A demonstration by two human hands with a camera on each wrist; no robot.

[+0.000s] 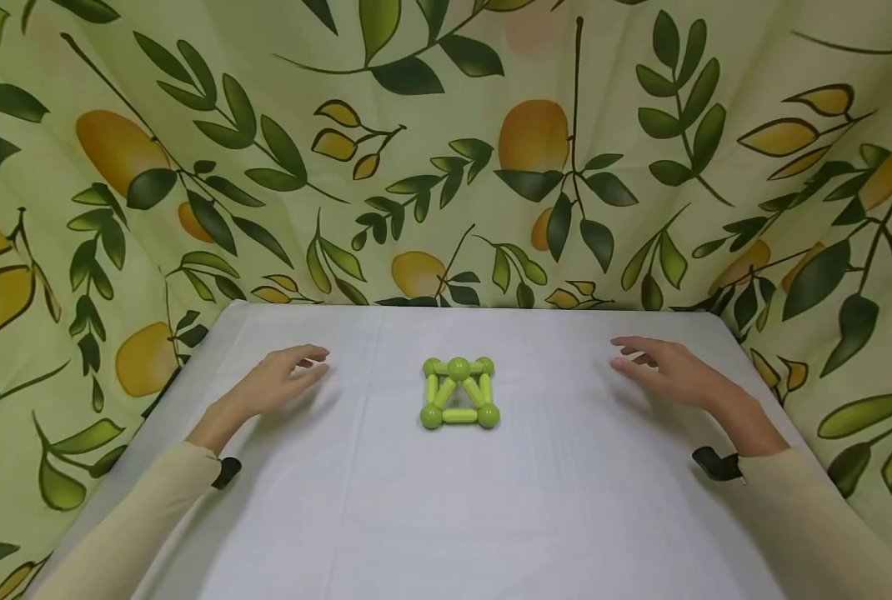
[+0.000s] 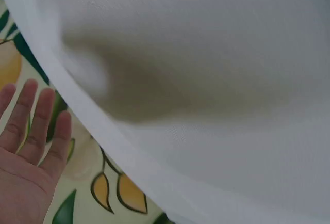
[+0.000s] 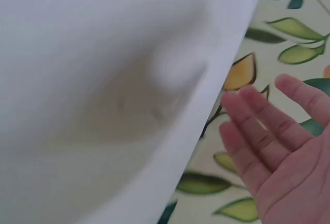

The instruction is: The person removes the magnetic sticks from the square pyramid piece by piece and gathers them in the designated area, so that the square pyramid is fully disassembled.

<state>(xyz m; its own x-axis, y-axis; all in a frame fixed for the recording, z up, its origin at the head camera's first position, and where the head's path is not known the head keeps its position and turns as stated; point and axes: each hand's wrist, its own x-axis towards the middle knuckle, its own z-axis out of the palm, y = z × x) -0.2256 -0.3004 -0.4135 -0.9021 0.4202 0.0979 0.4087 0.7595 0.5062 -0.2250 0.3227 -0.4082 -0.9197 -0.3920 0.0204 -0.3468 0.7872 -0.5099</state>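
Green ball-and-rod frame: on the table (image 1: 551, 500), between the two hands and well apart from both; balls (image 1: 458, 368) and rods (image 1: 460, 416) meet in one piece.
Left hand (image 1: 284, 379): raised at the frame's left, fingers relaxed and a little bent, thumb apart from them; holds nothing.
Right hand (image 1: 667, 367): much the same on the other side, loosely spread, nothing in its grasp.
Joined so far: five balls show, each meeting at least one rod; two slanting rods run from the middle ball to the near corners. Looks like a finished small pyramid, in my judgement.
Left to do: nothing plainly missing; whether more building, or taking apart, is due cannot be told.
Hidden: the far rods are partly behind the middle ball, so a full rod count is unsure; its height is hard to judge from above.
Wrist views: the frame shows in neither; each hand is cut off by the picture edge, thumb out of sight; blurred shadows lie on the white cover.
Cut off: both sleeves (image 1: 138, 517) run out of the head view; black wrist pieces (image 1: 227, 472) are only partly seen.
Backdrop: leaf-and-fruit cloth (image 1: 446, 117), top beyond the view.
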